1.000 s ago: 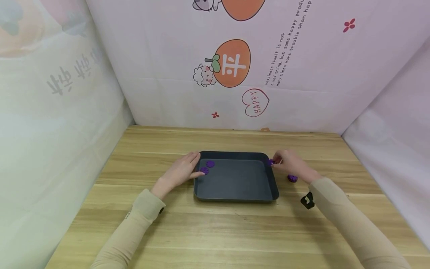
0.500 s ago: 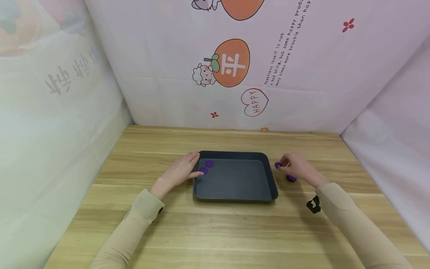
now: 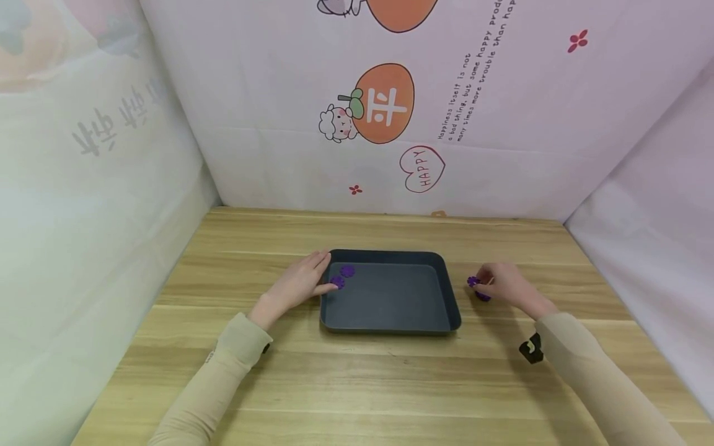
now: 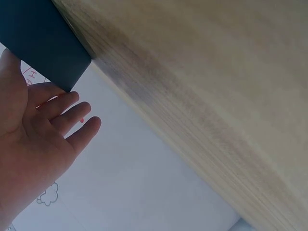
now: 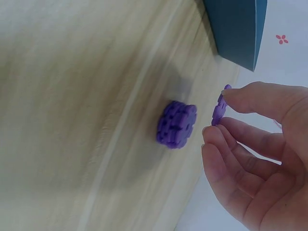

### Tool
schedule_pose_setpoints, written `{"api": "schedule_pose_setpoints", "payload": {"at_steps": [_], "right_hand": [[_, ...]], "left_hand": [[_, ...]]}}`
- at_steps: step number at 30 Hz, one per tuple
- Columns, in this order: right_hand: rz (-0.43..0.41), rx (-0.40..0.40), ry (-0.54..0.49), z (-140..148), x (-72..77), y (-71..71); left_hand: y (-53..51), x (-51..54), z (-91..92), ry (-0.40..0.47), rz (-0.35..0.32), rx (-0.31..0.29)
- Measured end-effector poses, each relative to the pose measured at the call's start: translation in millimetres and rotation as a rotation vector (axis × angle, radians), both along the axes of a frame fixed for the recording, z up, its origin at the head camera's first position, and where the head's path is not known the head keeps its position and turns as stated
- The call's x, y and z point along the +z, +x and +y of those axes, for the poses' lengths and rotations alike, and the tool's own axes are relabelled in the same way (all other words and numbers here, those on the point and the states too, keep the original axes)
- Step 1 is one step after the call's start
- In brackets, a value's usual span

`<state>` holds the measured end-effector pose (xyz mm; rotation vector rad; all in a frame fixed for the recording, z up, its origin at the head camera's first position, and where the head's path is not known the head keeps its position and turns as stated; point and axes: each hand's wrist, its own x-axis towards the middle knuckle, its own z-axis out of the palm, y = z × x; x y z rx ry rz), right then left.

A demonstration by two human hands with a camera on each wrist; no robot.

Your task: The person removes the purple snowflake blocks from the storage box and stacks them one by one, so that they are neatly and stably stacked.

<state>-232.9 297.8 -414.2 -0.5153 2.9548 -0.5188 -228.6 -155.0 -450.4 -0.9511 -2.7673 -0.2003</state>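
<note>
A dark grey rectangular tray point(image 3: 390, 303) lies on the table. My left hand point(image 3: 295, 285) holds its left wall near the back corner, thumb over the rim and fingers outside; in the left wrist view they lie beside the tray corner point(image 4: 53, 53). Two purple notched discs point(image 3: 348, 271) lie in the tray's back left part, one partly behind the thumb. To the right of the tray, my right hand point(image 3: 502, 285) pinches another purple notched disc point(image 5: 220, 106) between thumb and fingers. Close to it, a short stack of such discs point(image 5: 176, 124) stands on the table, apart from the held one.
The wooden table point(image 3: 362, 390) extends in front of the tray and to both sides. A printed white cloth point(image 3: 312, 161) hangs behind it, with more white cloth at left and right. A black wrist device point(image 3: 532, 348) shows by the right sleeve.
My right hand has moved right and toward me, carrying the disc from the tray's right rim to beside the stack. My left hand stays at the tray's left wall.
</note>
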Motion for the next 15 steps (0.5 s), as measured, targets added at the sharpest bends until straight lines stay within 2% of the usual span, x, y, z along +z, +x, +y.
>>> {"api": "schedule_pose_setpoints", "payload": {"at_steps": [6,15], "right_hand": [[-0.016,-0.018,0.001,5,-2.8,2.7],[0.021,-0.016,0.002,13,-6.0,4.7]], "left_hand": [[-0.2,-0.9,0.1,-0.005,0.009,-0.001],[-0.2,-2.1,-0.6,0.007,0.0,-0.005]]}}
